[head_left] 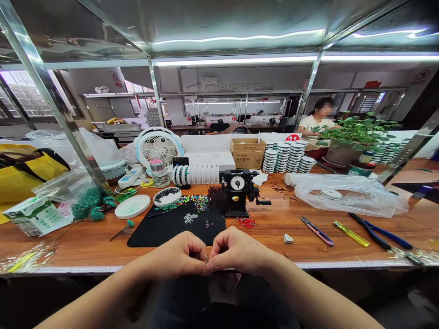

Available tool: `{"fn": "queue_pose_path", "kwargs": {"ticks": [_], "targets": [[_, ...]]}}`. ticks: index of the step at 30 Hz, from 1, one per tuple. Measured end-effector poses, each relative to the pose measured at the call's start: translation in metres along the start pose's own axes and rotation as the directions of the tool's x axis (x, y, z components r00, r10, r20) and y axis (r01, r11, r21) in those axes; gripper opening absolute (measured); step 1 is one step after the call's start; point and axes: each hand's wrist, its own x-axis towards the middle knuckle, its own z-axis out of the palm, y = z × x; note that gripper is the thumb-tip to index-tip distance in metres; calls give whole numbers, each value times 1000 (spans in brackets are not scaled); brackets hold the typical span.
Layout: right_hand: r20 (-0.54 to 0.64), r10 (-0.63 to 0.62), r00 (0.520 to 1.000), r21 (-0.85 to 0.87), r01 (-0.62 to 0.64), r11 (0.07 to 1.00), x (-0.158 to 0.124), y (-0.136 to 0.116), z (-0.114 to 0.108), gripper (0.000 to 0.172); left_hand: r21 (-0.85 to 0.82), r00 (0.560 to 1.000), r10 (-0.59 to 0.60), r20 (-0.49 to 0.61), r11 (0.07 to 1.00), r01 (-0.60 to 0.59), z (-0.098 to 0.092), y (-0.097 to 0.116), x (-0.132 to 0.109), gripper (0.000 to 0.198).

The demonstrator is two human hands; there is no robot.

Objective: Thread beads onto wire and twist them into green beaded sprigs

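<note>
My left hand (176, 257) and my right hand (238, 250) meet at the table's front edge, thumbs and forefingers pinched together. A thin dark strand (206, 259) shows between the fingertips; the rest of it is hidden. Just beyond lies a black mat (157, 233) bearing a pile of silvery small parts (190, 218), a few pink-headed pins (209, 224) and many coloured beads (197, 202). Behind the mat stands a black hand-cranked winding machine (237, 194) with white spools (202, 174) on its shaft. Red-coated pieces (247, 222) lie at its foot.
Thread snips (316, 230), a yellow tube (351, 234) and blue-handled pliers (373, 230) lie to the right. Round white dishes (132, 206), a fan (159, 148) and a milk carton (36, 215) stand left. Stacked spools (283, 156) and a plastic bag (356, 194) sit behind. A co-worker (317, 123) sits farther back.
</note>
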Motion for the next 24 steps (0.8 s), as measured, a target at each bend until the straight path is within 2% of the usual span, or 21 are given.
{"fn": "queue_pose_path", "kwargs": {"ticks": [9,13,19,22,24], "targets": [[110,-19,994,-52,25,998,-15,-18,-7,27,232,997,71,5,970,-71,4,41,-15,28],[134,-25,991,-46,32,998,-22,-24,-5,21,225,998,67,-3,972,-64,8,55,-24,29],[157,-29,987,-78,42,996,-25,-30,-2,19,198,996,31,-86,980,-13,13,58,-34,26],[142,-118,983,-59,127,990,-30,-35,0,18,162,993,2,-121,987,18,13,60,-41,23],[50,-232,972,-34,233,972,-36,-36,0,13,103,987,-19,-159,994,36,13,58,-45,18]]}}
